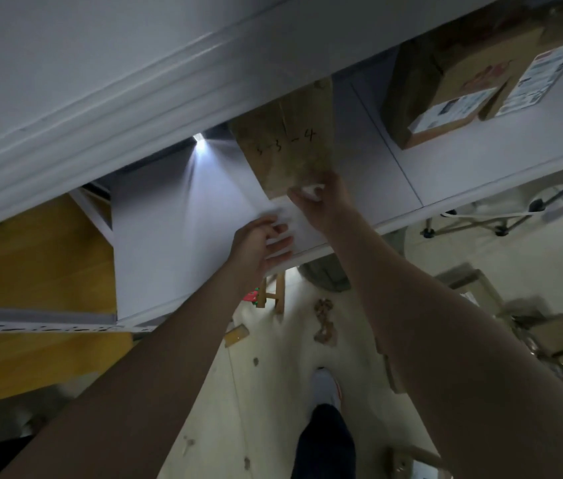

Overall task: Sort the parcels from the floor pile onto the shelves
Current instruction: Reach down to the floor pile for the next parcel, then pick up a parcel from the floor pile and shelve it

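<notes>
Right hand (321,198): fingers curl over the near end of the brown oblong cardboard parcel (287,146) marked "3-3-4", gripping it. We judge it is seating the box deeper. We cannot identify the white scrap (312,190) among the fingers.

Left hand (263,243), at 8 o'clock: loose and flat on the white flat shelf board (176,236), holding nothing, probably bracing.

The parcel lies on that board, long axis 6-to-12 o'clock, far end pointing inward. Labelled brown cardboard boxes (446,98) at 2 o'clock.
</notes>
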Demonstrator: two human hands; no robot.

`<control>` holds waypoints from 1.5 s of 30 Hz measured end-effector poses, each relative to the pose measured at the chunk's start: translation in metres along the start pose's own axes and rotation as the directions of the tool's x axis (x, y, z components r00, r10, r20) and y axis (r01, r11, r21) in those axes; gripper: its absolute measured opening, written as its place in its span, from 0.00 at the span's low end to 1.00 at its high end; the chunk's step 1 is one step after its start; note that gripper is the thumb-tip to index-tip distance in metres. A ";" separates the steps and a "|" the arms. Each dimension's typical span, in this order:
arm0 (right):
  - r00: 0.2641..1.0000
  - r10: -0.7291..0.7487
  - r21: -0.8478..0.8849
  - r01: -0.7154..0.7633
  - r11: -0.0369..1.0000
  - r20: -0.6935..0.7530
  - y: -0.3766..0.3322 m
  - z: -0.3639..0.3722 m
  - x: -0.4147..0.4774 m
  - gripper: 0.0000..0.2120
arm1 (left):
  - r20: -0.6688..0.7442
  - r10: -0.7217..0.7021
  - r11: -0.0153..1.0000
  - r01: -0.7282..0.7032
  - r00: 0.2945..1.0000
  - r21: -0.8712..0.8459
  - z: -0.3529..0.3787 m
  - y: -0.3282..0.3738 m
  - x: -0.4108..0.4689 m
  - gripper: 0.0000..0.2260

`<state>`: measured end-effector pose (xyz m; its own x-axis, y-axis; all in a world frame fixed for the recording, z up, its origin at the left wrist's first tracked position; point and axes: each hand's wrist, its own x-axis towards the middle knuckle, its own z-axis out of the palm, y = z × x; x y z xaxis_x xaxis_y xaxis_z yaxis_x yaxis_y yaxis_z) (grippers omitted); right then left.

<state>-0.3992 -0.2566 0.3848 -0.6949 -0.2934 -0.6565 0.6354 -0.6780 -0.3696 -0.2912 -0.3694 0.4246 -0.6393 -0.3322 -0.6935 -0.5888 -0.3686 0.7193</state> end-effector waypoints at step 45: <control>0.669 -0.021 -0.055 -0.029 0.998 -0.743 0.160 -0.724 0.005 0.56 | 0.386 -0.311 0.338 -0.278 0.869 0.899 0.192 -0.657 0.193 0.11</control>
<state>-0.0574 0.1219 -0.1536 -0.2282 0.3192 -0.9198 0.6727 -0.6313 -0.3860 -0.1226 -0.0249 -0.1745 -0.5631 0.1611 -0.8106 -0.4659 0.7482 0.4724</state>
